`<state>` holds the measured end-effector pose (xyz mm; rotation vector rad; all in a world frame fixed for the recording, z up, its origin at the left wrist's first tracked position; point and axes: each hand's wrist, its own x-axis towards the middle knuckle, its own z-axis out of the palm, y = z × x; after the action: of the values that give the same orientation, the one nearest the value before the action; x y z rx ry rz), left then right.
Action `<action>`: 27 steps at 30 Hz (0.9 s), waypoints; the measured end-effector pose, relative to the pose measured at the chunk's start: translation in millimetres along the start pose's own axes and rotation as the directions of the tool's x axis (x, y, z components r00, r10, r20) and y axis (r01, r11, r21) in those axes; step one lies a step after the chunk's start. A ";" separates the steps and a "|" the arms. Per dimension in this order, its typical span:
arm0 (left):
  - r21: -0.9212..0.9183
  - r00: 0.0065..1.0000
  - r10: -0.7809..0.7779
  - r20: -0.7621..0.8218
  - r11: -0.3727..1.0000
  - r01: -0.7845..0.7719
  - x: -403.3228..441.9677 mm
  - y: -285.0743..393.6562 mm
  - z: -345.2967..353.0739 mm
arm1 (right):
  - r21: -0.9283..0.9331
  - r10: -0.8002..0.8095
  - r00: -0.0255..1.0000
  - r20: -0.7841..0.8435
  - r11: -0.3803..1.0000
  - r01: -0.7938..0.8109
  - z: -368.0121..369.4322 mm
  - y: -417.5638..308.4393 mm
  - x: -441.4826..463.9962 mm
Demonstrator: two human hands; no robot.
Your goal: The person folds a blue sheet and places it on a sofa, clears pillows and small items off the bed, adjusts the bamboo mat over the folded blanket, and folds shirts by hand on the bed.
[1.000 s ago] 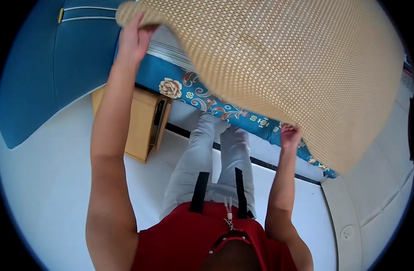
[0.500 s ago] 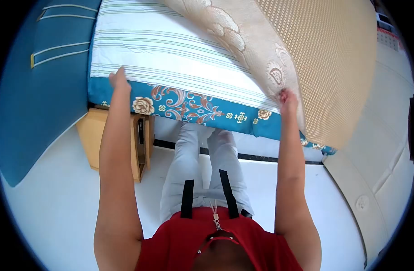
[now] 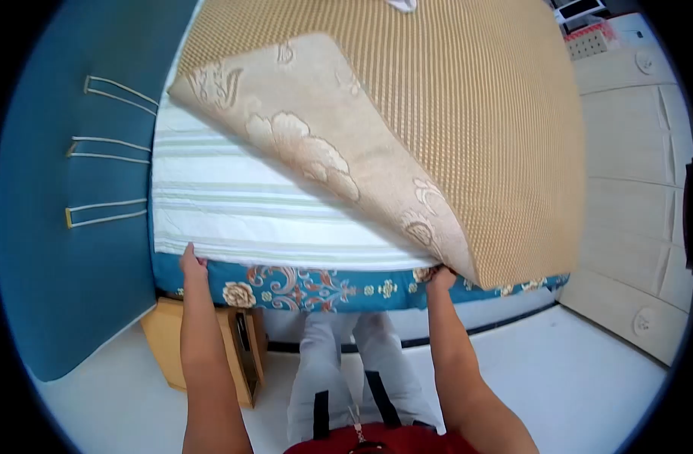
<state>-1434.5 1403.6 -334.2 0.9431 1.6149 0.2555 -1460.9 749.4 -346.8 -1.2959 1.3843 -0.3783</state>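
A white sheet with pale green stripes (image 3: 263, 204) covers the left part of the bed, its near edge lying along the teal floral mattress side (image 3: 339, 289). At the sheet's near left corner, my left hand (image 3: 194, 262) is closed on the edge, thumb on top. My right hand (image 3: 440, 278) is closed at the sheet's right end, just under the folded mat; its fingertips are partly hidden. A beige woven sleeping mat (image 3: 483, 144) covers the rest of the bed. Its flower-patterned underside (image 3: 301, 151) shows where the near left corner is folded back diagonally.
A blue headboard (image 3: 66, 287) with pale strap loops stands left of the bed. A wooden bedside cabinet (image 3: 172, 340) is below my left forearm. Cream drawers (image 3: 626, 174) line the right side, with a dotted box (image 3: 588, 44) at the far right.
The view has tilted up, showing more of the bed and folded mat. My right hand has moved left and off the mat's folded edge to the sheet's edge. My left hand stays by the sheet's corner.
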 end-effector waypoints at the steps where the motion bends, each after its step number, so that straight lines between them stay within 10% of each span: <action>1: -0.068 0.999 -0.027 0.027 0.997 0.029 -5.4 0.8 -3.7 | 0.181 0.042 0.999 -0.006 0.983 -0.040 -0.8 4.2 2.1; 7: -0.136 0.995 -0.034 0.093 0.990 0.046 21.0 8.5 -13.7 | 0.575 0.102 0.987 0.126 0.803 -0.156 12.3 -58.0 -13.8; 11: -0.263 0.979 -0.008 0.205 0.963 0.062 33.2 17.8 -17.2 | 0.159 0.136 0.990 0.041 0.977 -0.141 -16.3 3.7 85.4; 14: -0.011 0.994 0.098 0.056 0.995 -0.098 -14.0 38.2 -10.4 | -0.179 0.098 0.994 0.040 0.980 -0.089 -15.8 -25.5 40.4; 17: 0.042 0.939 0.327 0.111 0.942 -0.333 20.2 36.0 -29.3 | -0.749 -0.390 0.866 0.312 0.460 0.477 -38.0 -18.9 45.3; 19: 0.081 0.921 0.371 0.122 0.921 -0.381 26.3 39.2 -40.7 | -0.814 -0.413 0.766 0.492 0.096 0.574 -42.1 -16.0 51.5; 23: 0.142 0.922 0.375 0.098 0.911 -0.386 33.4 38.4 -47.4 | -0.805 -0.393 0.863 0.317 0.369 0.464 -35.6 -23.2 30.1; 27: 0.178 0.920 0.388 0.053 0.903 -0.391 48.4 26.1 -55.2 | -0.807 -0.386 0.834 0.395 0.289 0.515 -37.4 -24.1 26.3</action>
<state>-1472.3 1471.8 -337.0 1.4113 1.4411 0.3751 -1474.6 702.9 -328.7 -2.6233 1.0483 0.1577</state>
